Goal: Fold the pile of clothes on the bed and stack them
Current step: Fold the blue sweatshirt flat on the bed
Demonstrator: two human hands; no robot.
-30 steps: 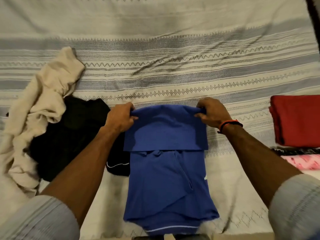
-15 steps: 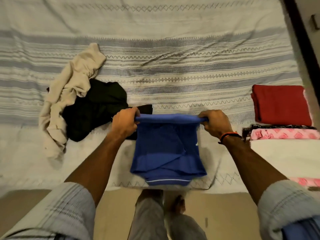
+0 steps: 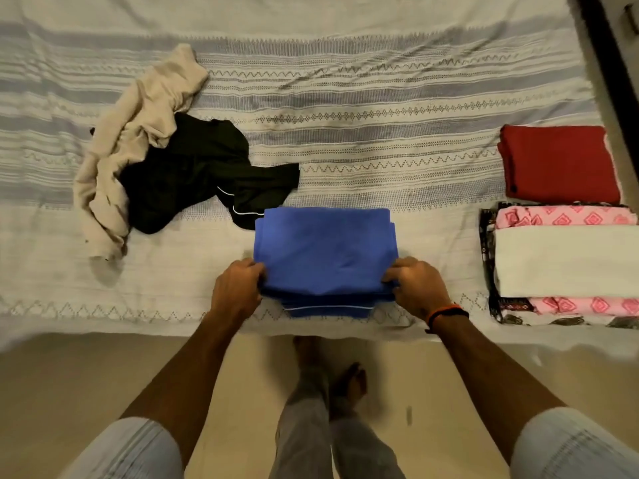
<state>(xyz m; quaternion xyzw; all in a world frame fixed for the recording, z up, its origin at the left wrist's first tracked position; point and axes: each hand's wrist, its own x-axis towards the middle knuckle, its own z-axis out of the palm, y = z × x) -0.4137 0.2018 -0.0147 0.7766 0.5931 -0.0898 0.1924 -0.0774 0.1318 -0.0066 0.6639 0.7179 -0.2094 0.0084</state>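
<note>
A blue garment (image 3: 325, 254) lies folded into a rectangle near the bed's front edge. My left hand (image 3: 237, 288) grips its near left corner and my right hand (image 3: 415, 288) grips its near right corner. To the left sits the unfolded pile: a beige garment (image 3: 138, 133) draped over a black garment (image 3: 193, 171). At the right lie folded clothes: a red piece (image 3: 558, 164) and, nearer, a stack with a white piece (image 3: 563, 261) on pink patterned cloth (image 3: 567, 216).
The striped bedspread (image 3: 363, 98) covers the bed, with open cloth behind the blue garment. The bed's front edge runs just below my hands; beyond it is tan floor (image 3: 86, 375) with my legs and feet (image 3: 332, 392). A dark edge (image 3: 601, 63) borders the bed at the right.
Both hands pulled the top fold of the blue garment toward me and down onto its lower half. The garment is now a compact rectangle. The view has tilted down to the floor.
</note>
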